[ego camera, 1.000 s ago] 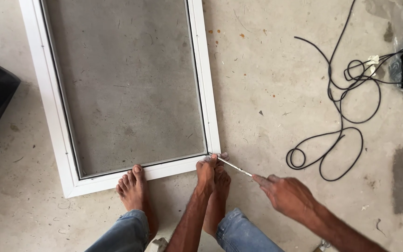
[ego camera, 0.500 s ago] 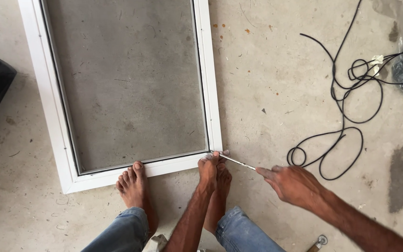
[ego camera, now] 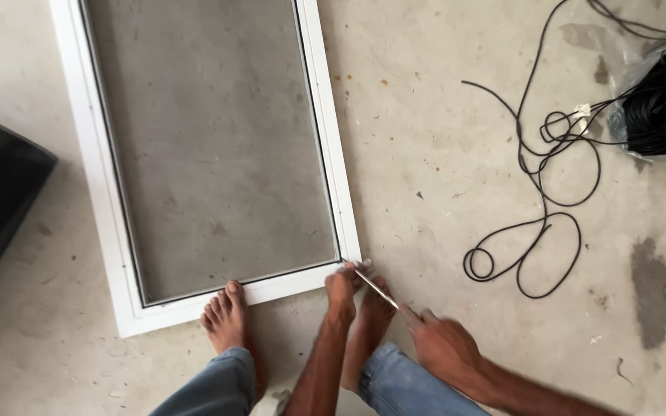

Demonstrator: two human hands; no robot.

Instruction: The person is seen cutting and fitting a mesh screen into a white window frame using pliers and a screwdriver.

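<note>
A thin tool (ego camera: 375, 286) is gripped in the right hand (ego camera: 442, 347), its tip set at the frame (ego camera: 331, 166) corner. That corner is pressed down by the left hand (ego camera: 341, 286), fingers closed. The frame lies flat on the floor (ego camera: 441, 154); it is judged light and stiff, its mesh (ego camera: 210, 146) soft and easily torn, so the rails are best held.

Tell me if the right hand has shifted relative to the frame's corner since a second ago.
No real shift: the right hand keeps its thin tool aimed at the white frame's near corner.

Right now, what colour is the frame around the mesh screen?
White; the frame shows best in the head view, lying flat on the grey concrete floor.
</note>
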